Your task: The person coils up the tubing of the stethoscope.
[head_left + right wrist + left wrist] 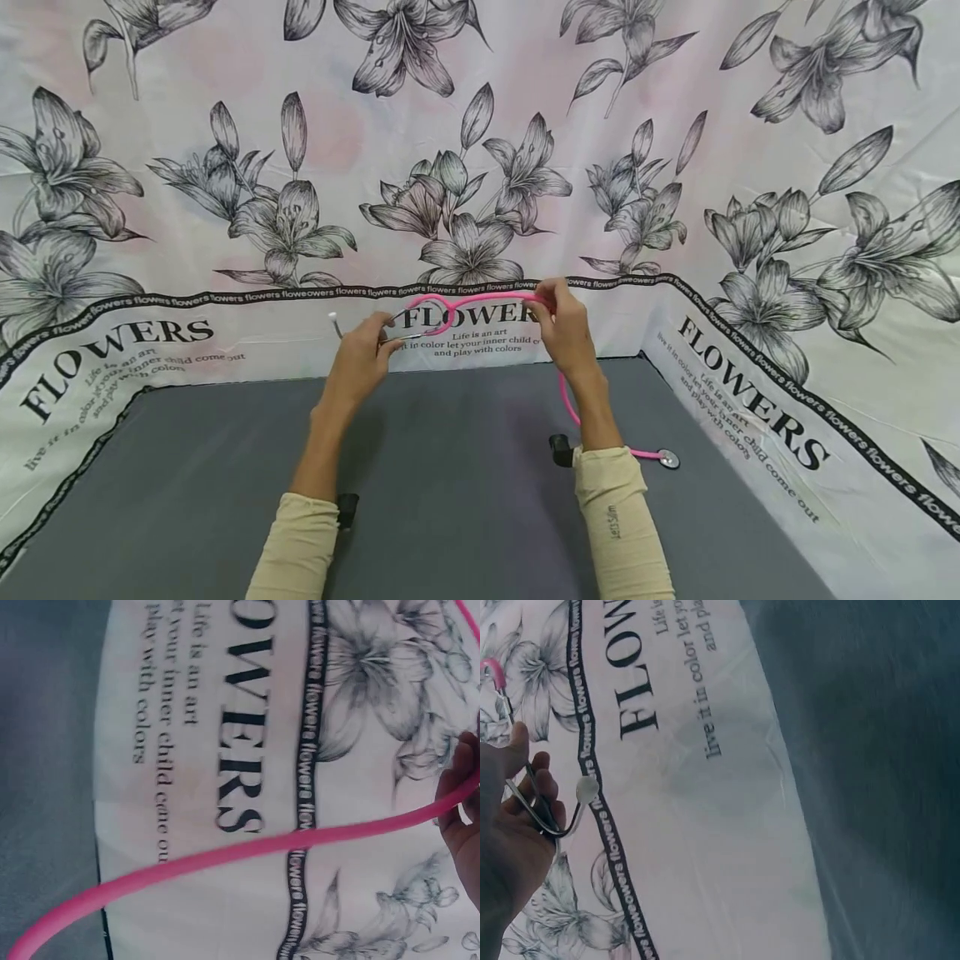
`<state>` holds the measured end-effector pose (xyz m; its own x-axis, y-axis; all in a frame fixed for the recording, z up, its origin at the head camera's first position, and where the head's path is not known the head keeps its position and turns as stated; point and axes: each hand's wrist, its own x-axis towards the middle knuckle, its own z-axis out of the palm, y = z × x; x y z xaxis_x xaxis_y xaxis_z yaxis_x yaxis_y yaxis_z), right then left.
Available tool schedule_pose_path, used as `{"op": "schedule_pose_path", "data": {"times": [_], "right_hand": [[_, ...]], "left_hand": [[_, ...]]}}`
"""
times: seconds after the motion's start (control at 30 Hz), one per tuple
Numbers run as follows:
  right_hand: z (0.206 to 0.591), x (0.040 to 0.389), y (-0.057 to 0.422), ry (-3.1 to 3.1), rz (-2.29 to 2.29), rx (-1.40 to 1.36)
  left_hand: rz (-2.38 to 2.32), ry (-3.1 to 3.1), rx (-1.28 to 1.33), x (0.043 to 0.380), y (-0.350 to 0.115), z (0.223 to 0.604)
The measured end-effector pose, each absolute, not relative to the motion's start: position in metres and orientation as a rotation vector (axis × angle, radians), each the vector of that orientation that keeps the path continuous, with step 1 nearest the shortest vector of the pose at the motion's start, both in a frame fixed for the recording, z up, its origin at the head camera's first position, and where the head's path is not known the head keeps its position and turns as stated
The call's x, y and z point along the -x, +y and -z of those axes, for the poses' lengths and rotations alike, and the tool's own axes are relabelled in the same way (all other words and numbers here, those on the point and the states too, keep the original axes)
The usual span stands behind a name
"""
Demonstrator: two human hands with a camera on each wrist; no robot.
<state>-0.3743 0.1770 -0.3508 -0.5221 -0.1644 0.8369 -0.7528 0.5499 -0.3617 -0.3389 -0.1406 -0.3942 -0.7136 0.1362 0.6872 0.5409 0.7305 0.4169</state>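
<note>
The left grip [358, 354], a bare hand, is closed with thumb and curled fingers around the metal ear tubes [405, 337] of a stethoscope [487, 296]. The right grip [564, 329] pinches its pink tubing [300, 838] between thumb and fingers. The stethoscope is thus held raised between the two grips, above the far edge of the table [450, 483].

One white ear tip [587, 789], small and rounded, projects beyond the left grip on the end of a bent, shiny metal tube. On the inner side of the same grip, the two ear tubes run into a pink fork, whose branches form a loop and join in a single tube. This stretches nearly level to the right grip, hangs below it in a curve, passes behind the right forearm and ends at a round chest piece [668, 459], silvery with a dark rim. Whether the chest piece touches the table cannot be told. The tubing is smooth, matt and evenly thick.

Both forearms wear cream sleeves [621, 521], wrinkled, the right one bearing small dark lettering. A black block [561, 450] shows beside the right wrist. The table is flat and dark grey. Behind it hangs a pale, creased cloth [517, 50] printed with line-drawn lilies, pinkish blotches, a black lettered band and the word "FLOWERS".
</note>
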Motion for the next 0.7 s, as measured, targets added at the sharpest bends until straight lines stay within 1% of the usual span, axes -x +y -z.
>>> {"op": "schedule_pose_path", "data": {"times": [0.2,0.3,0.4,0.7], "right_hand": [[0.371,0.39,0.182,-1.89,-0.942,-0.768],[0.375,0.385,0.177,-1.912,-0.92,-0.73],[0.368,0.377,0.173,-1.934,-0.866,-0.715],[0.353,0.345,0.189,-2.066,-0.748,-0.816]], "left_hand": [[0.85,-2.241,0.487,0.344,-0.124,0.389],[0.873,-2.259,0.463,0.333,-0.123,0.383],[0.881,-2.267,0.432,0.323,-0.123,0.375],[0.804,-2.364,0.381,0.299,-0.133,0.362]]}}
